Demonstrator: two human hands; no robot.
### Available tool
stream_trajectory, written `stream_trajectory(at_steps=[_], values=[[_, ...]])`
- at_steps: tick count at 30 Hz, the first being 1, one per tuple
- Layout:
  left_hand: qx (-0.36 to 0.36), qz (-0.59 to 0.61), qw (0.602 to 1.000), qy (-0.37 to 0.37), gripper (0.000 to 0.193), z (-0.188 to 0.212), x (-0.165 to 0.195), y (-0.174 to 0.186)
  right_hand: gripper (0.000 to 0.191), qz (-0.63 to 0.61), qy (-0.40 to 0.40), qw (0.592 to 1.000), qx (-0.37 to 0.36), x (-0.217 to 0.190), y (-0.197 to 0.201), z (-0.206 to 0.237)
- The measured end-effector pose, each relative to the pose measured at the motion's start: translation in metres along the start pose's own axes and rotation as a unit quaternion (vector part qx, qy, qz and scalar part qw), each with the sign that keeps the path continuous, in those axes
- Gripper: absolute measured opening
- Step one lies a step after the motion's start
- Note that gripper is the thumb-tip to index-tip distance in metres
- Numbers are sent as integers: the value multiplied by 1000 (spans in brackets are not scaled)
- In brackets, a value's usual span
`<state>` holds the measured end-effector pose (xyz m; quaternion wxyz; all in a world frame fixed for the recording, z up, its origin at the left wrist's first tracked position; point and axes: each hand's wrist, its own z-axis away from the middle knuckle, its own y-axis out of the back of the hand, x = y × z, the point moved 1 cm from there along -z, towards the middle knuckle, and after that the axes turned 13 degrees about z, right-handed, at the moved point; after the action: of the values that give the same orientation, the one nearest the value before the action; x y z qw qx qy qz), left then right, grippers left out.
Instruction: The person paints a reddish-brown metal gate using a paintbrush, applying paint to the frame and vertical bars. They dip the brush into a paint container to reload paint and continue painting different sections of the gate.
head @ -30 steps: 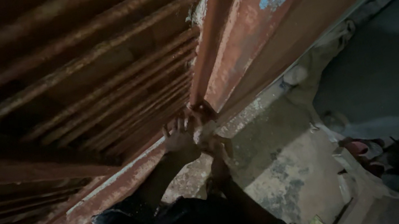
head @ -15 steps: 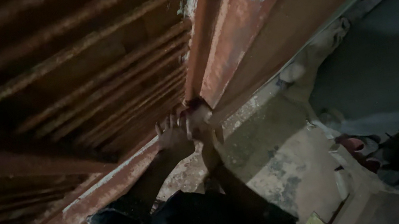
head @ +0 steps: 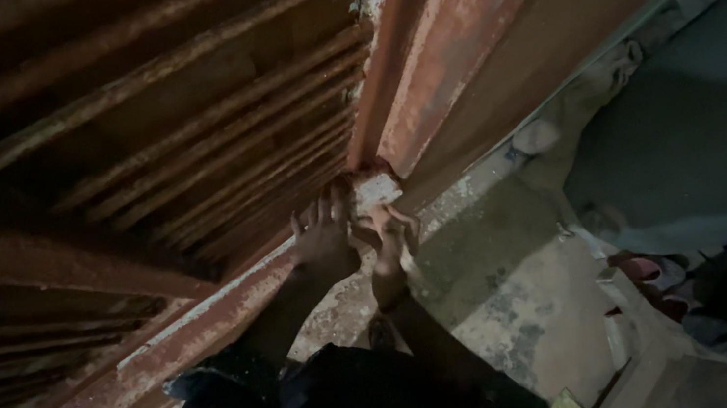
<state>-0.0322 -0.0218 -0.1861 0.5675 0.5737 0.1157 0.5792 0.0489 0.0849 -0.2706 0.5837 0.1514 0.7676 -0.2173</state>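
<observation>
Head view: both hands (head: pixel 359 235) press the rusty gate's (head: pixel 203 143) bottom corner.

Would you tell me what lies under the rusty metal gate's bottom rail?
Stained concrete floor runs beneath the bottom rail. Both hands cover the corner, so what sits there stays hidden.
</observation>
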Motion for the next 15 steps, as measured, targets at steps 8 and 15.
stream_trajectory(at_steps=[8,15], values=[[15,10,1000,-20,89,6,10,6,30,-61,-130,989,26,23,13,-17],[0,-27,1000,-4,98,12,7,3,24,-24,-29,997,63,13,13,-14]])
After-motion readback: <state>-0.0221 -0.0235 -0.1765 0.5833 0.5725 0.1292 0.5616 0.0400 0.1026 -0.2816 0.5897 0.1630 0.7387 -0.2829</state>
